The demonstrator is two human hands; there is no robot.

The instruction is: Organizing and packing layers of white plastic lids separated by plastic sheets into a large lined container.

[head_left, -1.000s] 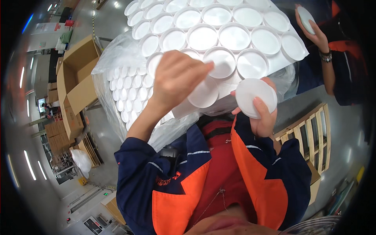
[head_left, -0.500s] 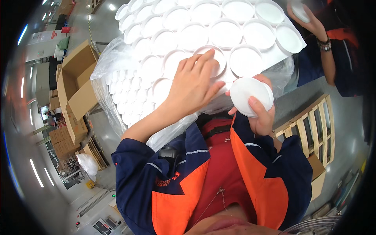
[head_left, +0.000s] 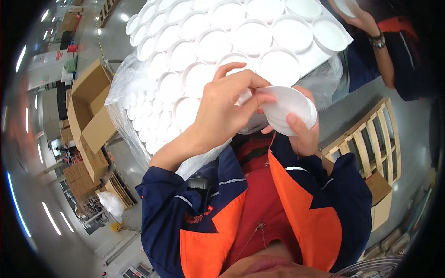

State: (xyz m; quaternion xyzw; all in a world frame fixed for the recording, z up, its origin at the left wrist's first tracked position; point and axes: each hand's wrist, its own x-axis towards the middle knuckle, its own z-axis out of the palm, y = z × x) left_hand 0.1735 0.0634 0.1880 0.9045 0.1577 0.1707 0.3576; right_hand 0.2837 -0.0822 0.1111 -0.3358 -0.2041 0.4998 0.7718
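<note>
1. At the far left, on the floor side of the work, a cardboard box (head_left: 95,90), flaps spread.
2. Next, clear plastic film (head_left: 121,90), crumpled along the left flank of the dish layer; beside it, rows of smaller-looking white rounds (head_left: 137,111), overexposed.
3. Left hand (head_left: 227,99): reaches across in front of the dishes; thumb and forefinger together on the left edge of a white disc (head_left: 278,103), remaining fingers bent and spread.
4. Behind that hand, shallow round white dishes (head_left: 250,37) in close rows on a white sheet (head_left: 311,54); rims distinct, insides washed out.
5. Disc position: topmost of a thin, slightly fanned disc stack (head_left: 309,121), near the nearest dishes.
6. Right hand (head_left: 306,139): clamped on the stack, thumb across its face, fingers behind.
7. To the right, a co-worker's hand (head_left: 364,21) with a white round piece (head_left: 346,6); a beaded bracelet (head_left: 378,40) on the wrist. Below, a slatted wooden pallet (head_left: 367,139).
</note>
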